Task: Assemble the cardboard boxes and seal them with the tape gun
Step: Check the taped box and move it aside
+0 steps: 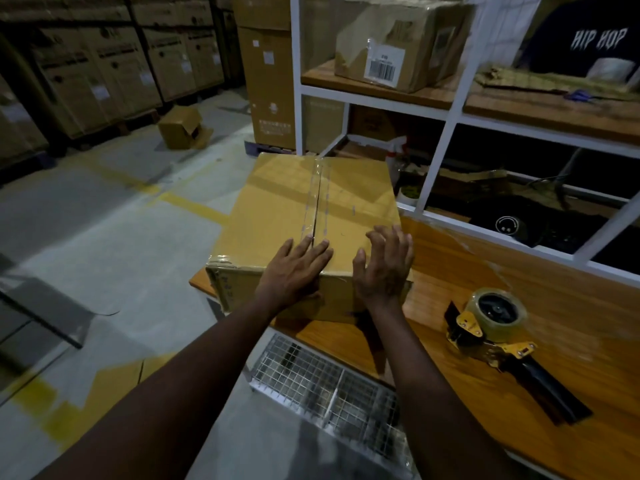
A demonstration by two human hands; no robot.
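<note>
A closed brown cardboard box (277, 206) sits on the left end of a wooden table (450, 271), with clear tape along its centre seam. My left hand (294, 270) lies flat on the box's near top edge, right at the seam's end. My right hand (386, 263) hovers just to the right of it with fingers spread, over the near right corner; I cannot tell whether it touches the box. Neither hand holds anything. The yellow-and-black tape gun (498, 334) lies on the table to the right, its handle pointing toward me.
A white-framed shelf unit (446, 133) rises behind the table, holding a labelled cardboard box (401, 43). A person in a dark shirt (588, 39) stands behind it. A wire mesh rack (329, 386) sits below the table edge. Stacked cartons (114, 64) line the left; a small open box (183, 128) lies on the floor.
</note>
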